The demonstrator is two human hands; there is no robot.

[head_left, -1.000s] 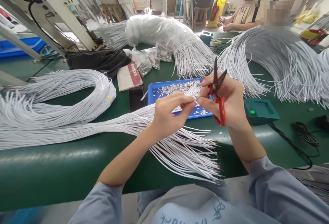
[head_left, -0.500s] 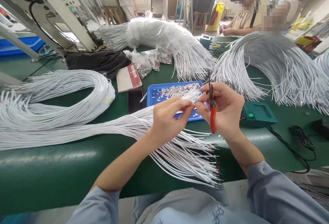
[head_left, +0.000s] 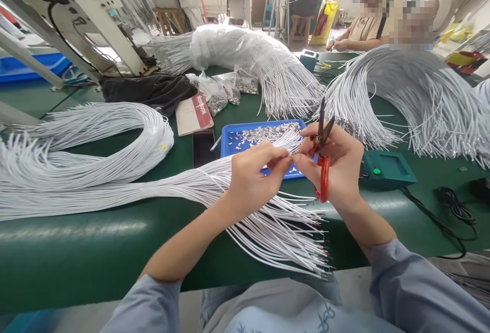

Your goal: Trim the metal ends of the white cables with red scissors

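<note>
My left hand [head_left: 256, 177] pinches the end of a white cable above a loose bundle of white cables [head_left: 275, 236]. Against its fingertips, my right hand [head_left: 339, 162] has thumb and forefinger closed at that same cable end; the tiny tip between them is hidden. Red-handled scissors [head_left: 324, 175] hang in my right hand, blades apart and pointing up and away from me. Below the hands lies a blue tray [head_left: 225, 142] with many small shiny metal pieces [head_left: 260, 134]. Several white cables rest across the tray behind my left fingers.
A phone [head_left: 203, 148] and a booklet [head_left: 194, 113] lie left of the tray, near bags of metal pieces [head_left: 218, 96]. Coiled cables [head_left: 153, 134] are at left, more bundles [head_left: 429, 93] behind. A green device [head_left: 388, 167] sits at right. A co-worker [head_left: 367, 27] sits across.
The scissors have turned in my right hand, and their blades now show spread apart. Both hands stay together at the cable end. The whole view has shifted slightly.
</note>
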